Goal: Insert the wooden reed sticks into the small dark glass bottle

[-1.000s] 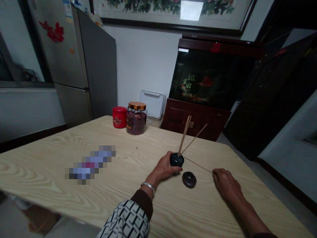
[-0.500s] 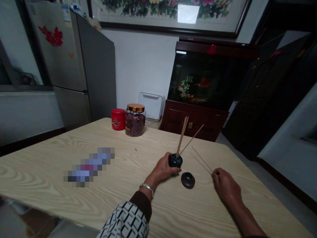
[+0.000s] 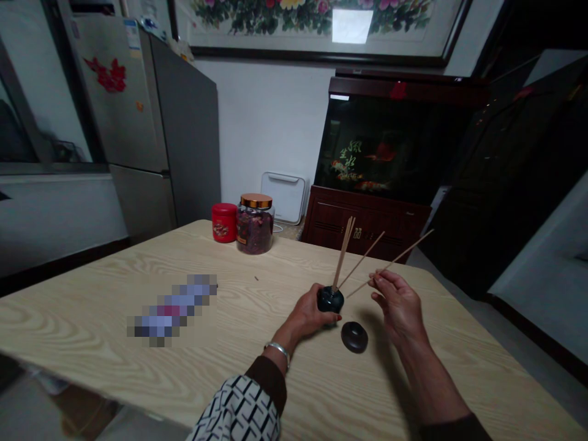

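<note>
My left hand point(image 3: 309, 313) grips a small dark bottle point(image 3: 330, 299) that stands on the pale wooden table point(image 3: 229, 367). Several thin reed sticks point(image 3: 344, 252) rise from its neck and lean to the right. My right hand point(image 3: 399, 303) is raised just right of the bottle and pinches one more reed stick point(image 3: 404, 254), which slants up to the right, its lower end pointing towards the bottle's mouth. A round dark lid point(image 3: 354, 337) lies on the table between my hands.
A glass jar with a gold lid point(image 3: 255, 223) and a red tin point(image 3: 224, 222) stand at the table's far edge. A blurred-out item point(image 3: 172, 309) lies on the left. Beyond are a fridge point(image 3: 151, 122), a fish tank point(image 3: 390, 147) and a white appliance point(image 3: 283, 195).
My right hand has picked a reed stick up off the table and lifted it towards the bottle. My left hand stays on the bottle.
</note>
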Demonstrator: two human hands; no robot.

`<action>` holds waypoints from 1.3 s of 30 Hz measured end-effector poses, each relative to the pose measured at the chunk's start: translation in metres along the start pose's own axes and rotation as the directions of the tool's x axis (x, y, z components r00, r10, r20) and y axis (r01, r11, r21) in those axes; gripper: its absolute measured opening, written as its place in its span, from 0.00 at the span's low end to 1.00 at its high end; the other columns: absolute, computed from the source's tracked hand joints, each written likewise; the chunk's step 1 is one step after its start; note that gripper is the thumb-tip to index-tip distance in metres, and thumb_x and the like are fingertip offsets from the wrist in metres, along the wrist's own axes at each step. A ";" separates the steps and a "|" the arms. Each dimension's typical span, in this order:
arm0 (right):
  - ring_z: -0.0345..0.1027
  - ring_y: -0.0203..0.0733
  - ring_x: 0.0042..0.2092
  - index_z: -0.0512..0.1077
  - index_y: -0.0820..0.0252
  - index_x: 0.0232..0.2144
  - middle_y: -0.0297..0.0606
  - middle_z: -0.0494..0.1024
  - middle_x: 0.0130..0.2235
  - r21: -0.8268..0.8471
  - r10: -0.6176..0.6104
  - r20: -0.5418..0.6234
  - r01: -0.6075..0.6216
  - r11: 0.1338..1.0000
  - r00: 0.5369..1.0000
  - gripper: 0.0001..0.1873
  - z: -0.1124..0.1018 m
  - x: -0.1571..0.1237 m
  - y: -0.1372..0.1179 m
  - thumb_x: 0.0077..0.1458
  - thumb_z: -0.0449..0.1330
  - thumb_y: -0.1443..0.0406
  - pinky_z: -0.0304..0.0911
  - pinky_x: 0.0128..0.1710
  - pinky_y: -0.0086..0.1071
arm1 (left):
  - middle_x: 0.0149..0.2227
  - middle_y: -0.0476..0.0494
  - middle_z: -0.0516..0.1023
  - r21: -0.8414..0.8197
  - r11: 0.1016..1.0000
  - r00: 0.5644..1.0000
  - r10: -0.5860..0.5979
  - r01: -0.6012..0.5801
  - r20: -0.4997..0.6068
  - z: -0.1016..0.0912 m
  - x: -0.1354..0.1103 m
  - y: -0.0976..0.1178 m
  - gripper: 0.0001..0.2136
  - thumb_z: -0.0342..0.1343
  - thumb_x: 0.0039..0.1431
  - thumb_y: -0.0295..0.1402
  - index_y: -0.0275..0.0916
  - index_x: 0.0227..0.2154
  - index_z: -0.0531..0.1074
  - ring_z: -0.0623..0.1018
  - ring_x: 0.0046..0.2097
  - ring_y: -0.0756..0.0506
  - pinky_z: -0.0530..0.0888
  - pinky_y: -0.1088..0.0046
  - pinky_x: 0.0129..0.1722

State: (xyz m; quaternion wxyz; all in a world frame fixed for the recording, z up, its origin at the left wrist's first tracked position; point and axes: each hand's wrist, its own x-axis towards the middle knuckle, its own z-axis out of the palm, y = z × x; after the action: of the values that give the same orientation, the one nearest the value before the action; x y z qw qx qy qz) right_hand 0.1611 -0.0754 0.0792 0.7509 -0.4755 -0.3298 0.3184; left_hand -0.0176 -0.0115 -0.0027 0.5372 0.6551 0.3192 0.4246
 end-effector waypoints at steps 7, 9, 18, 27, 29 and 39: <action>0.75 0.40 0.34 0.73 0.60 0.34 0.38 0.80 0.33 -0.146 -0.175 0.057 0.182 0.972 0.983 0.18 0.022 0.006 0.021 0.43 0.70 0.57 0.70 0.27 0.29 | 0.39 0.42 0.76 0.026 1.000 1.000 0.011 -0.010 -0.014 -0.001 0.001 -0.001 0.29 0.72 0.37 0.33 0.36 0.45 0.69 0.75 0.41 0.43 0.72 0.68 0.43; 0.75 0.41 0.34 0.73 0.60 0.34 0.37 0.79 0.32 -0.185 -0.207 0.082 0.219 0.958 0.975 0.18 0.024 0.006 0.020 0.44 0.69 0.56 0.70 0.28 0.30 | 0.39 0.42 0.76 0.048 0.999 1.000 0.011 -0.010 -0.015 -0.001 0.002 -0.002 0.30 0.72 0.36 0.34 0.36 0.45 0.69 0.75 0.41 0.43 0.72 0.68 0.43; 0.72 0.43 0.37 0.73 0.58 0.34 0.38 0.79 0.35 -0.454 -0.261 0.305 0.381 0.805 0.916 0.13 0.031 -0.001 0.024 0.53 0.62 0.54 0.66 0.35 0.33 | 0.41 0.42 0.75 0.142 0.988 0.998 0.062 -0.061 -0.003 -0.004 0.004 -0.009 0.31 0.72 0.38 0.36 0.37 0.47 0.68 0.74 0.42 0.44 0.70 0.70 0.41; 0.69 0.41 0.31 0.72 0.57 0.35 0.35 0.77 0.30 -0.600 -0.142 0.447 0.413 0.685 0.883 0.10 0.022 0.000 0.043 0.52 0.60 0.58 0.63 0.33 0.33 | 0.40 0.44 0.76 0.051 0.998 1.000 0.020 -0.020 0.003 -0.004 0.004 -0.005 0.30 0.72 0.36 0.33 0.36 0.45 0.68 0.74 0.42 0.44 0.70 0.70 0.43; 0.70 0.41 0.32 0.71 0.57 0.38 0.35 0.76 0.32 -0.598 -0.130 0.449 0.405 0.692 0.884 0.12 0.016 0.001 0.047 0.53 0.60 0.57 0.64 0.34 0.34 | 0.40 0.44 0.76 0.054 0.998 1.000 0.015 -0.016 0.003 -0.003 0.003 -0.005 0.30 0.72 0.36 0.33 0.36 0.45 0.68 0.74 0.42 0.44 0.70 0.70 0.43; 0.68 0.49 0.51 0.69 0.56 0.49 0.43 0.73 0.50 -0.640 -0.012 0.549 0.430 0.637 0.836 0.25 0.003 -0.004 0.068 0.49 0.64 0.57 0.66 0.47 0.41 | 0.39 0.46 0.76 0.042 0.999 0.999 0.034 -0.035 0.016 -0.002 0.006 -0.012 0.29 0.70 0.38 0.30 0.36 0.46 0.67 0.73 0.40 0.46 0.69 0.73 0.39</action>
State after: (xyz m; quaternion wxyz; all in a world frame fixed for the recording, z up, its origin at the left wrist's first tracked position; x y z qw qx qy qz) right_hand 0.1454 -0.0536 0.0167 0.4140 -0.5938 -0.6689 0.1689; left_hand -0.0168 -0.0027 -0.0128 0.5182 0.6749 0.3127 0.4222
